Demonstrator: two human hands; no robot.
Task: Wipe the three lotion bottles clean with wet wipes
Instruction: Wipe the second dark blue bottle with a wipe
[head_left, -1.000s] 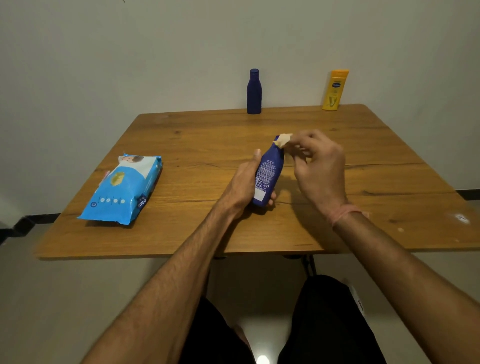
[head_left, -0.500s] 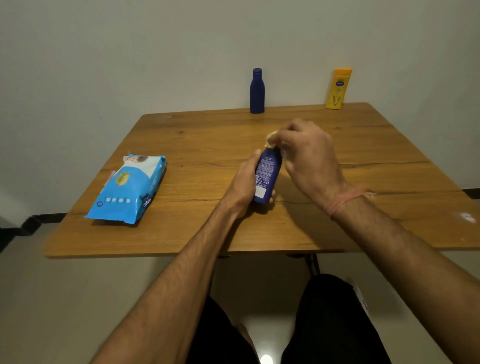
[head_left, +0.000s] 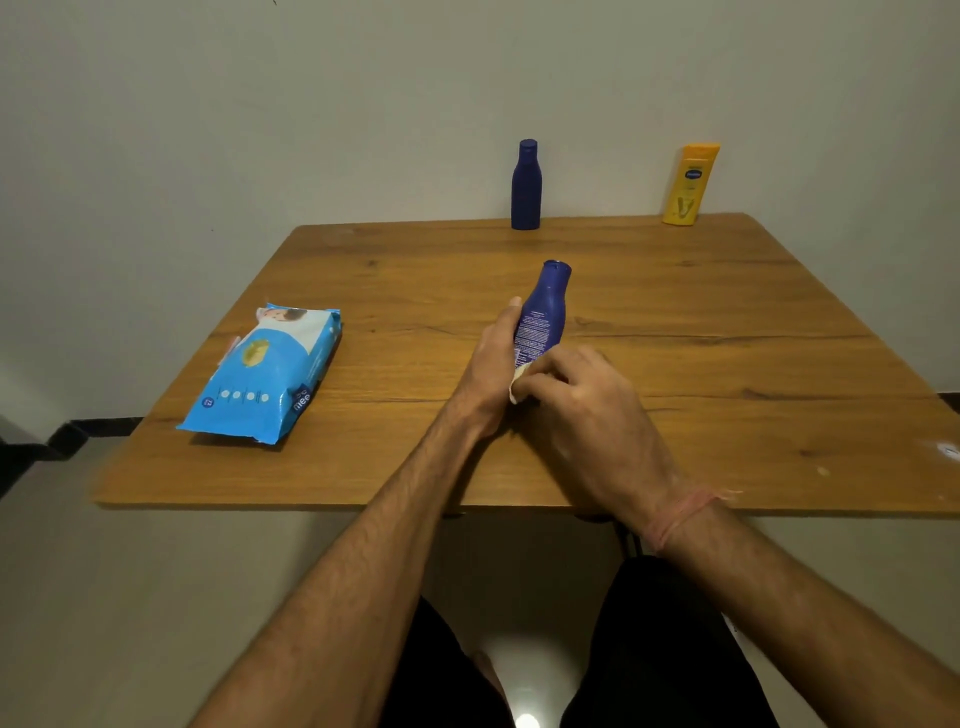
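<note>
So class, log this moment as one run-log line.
left hand: holds blue lotion bottle | right hand: wet wipe at bottle base | other bottles: untouched

Two bottles (head_left: 543, 306) (head_left: 525, 187) were dark blue, one with pale print; a third (head_left: 690, 186) yellow; the wipes pack (head_left: 265, 376) light blue and white; the desk (head_left: 727, 322) brown woodgrain.

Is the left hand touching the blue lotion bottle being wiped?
Touching: the head view shows the left hand wrapped around the blue lotion bottle, thumb against its side.

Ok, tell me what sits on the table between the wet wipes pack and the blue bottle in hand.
Nothing: the head view shows bare wood of the table between the wet wipes pack and the held blue lotion bottle.
</note>
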